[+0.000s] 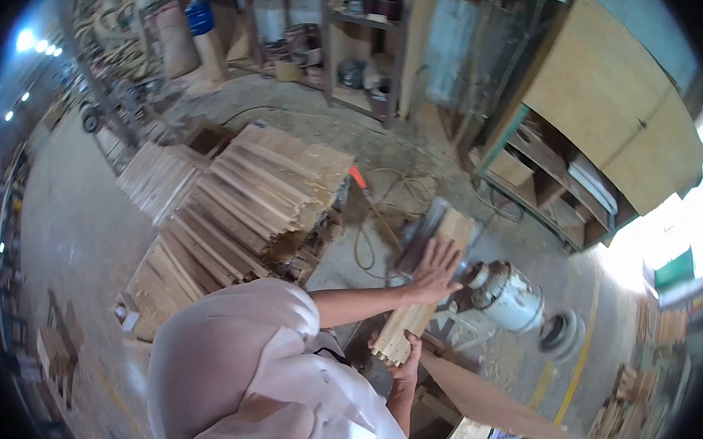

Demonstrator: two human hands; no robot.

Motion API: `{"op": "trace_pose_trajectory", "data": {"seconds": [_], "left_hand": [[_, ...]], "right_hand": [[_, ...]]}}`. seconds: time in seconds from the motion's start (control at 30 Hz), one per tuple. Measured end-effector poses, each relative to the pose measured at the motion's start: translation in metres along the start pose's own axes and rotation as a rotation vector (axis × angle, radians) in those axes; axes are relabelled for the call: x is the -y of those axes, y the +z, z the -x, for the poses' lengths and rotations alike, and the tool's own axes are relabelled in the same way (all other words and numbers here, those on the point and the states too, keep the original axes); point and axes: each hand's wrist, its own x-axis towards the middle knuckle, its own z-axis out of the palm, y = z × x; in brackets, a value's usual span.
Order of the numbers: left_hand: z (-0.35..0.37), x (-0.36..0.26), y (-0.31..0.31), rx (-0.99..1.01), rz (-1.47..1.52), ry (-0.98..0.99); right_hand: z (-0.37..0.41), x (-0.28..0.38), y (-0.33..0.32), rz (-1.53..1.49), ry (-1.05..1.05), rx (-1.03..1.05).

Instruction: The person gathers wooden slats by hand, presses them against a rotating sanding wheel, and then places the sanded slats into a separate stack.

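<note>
Across the machine bed in front of you lies a bundle of thin wooden strips (401, 327), running away from you at a slant with its far end near a coil of cable (371, 236) on the floor. Your left hand (435, 269) is spread wide and flat on top of the bundle at about its middle, and your right hand (406, 354) is curled around the near end, where the cut ends show. I judge the strips light and stiff one by one but loose as a pack, likely to fan out or slide on each other, with rough, splintery edges; hold them from above and at the end, squeezed together. Just beside the bundle to your right sits a white motor (507, 294). Further left a big stack of slats (238, 202) stands on the dusty floor, well apart
</note>
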Motion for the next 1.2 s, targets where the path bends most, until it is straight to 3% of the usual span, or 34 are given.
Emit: {"op": "trace_pose_trajectory", "data": {"seconds": [0.07,0.13,0.2,0.27,0.33,0.4,0.47,0.53,0.6,0.63,0.67,0.73,0.8,0.83,0.87,0.93,1.2], "left_hand": [[0.017,-0.013,-0.033,0.037,0.140,-0.251],[0.047,-0.008,-0.006,-0.174,0.217,-0.332],[0.075,-0.011,-0.002,-0.172,0.509,-0.475],[0.089,-0.010,0.007,-0.066,0.894,-0.738],[0.083,-0.014,-0.017,0.138,1.255,-0.854],[0.086,-0.025,-0.026,0.223,1.306,-0.827],[0.089,-0.041,-0.044,0.224,1.487,-0.881],[0.089,-0.042,-0.048,0.203,1.504,-0.870],[0.088,-0.035,-0.050,0.056,1.548,-0.798],[0.083,-0.038,-0.068,0.036,1.574,-0.734],[0.079,-0.034,-0.073,0.037,1.571,-0.739],[0.073,-0.024,-0.083,-0.042,1.584,-0.597],[0.071,-0.025,-0.098,-0.099,1.568,-0.526],[0.071,-0.026,-0.107,-0.155,1.550,-0.453],[0.072,-0.027,-0.115,-0.161,1.547,-0.451],[0.080,-0.028,-0.129,-0.227,1.555,-0.428],[0.110,-0.006,-0.156,-0.358,1.546,-0.476]], "right_hand": [[0.006,-0.008,-0.037,0.213,0.005,-0.295],[0.016,-0.008,-0.048,0.538,0.022,-0.309],[0.033,0.004,-0.019,0.948,-0.001,-0.352],[0.052,0.007,0.009,1.027,-0.038,-0.470],[0.075,0.008,0.031,1.124,-0.034,-0.568],[0.099,0.012,0.050,1.336,-0.095,-0.665],[0.132,0.011,0.056,1.293,-0.139,-0.651],[0.175,0.000,0.033,1.032,-0.350,-0.696],[0.226,0.012,0.001,0.918,-0.428,-0.917],[0.242,0.010,-0.050,0.868,-0.584,-1.068],[0.255,0.024,-0.071,0.881,-0.535,-1.394],[0.270,0.053,-0.104,1.134,-0.649,-1.744],[0.272,0.070,-0.166,1.196,-0.536,-1.881],[0.273,0.073,-0.201,1.222,-0.465,-1.898],[0.272,0.078,-0.204,1.223,-0.470,-1.892],[0.266,0.084,-0.211,1.296,-0.287,-1.986],[0.269,0.086,-0.217,1.334,-0.265,-1.964]]}}
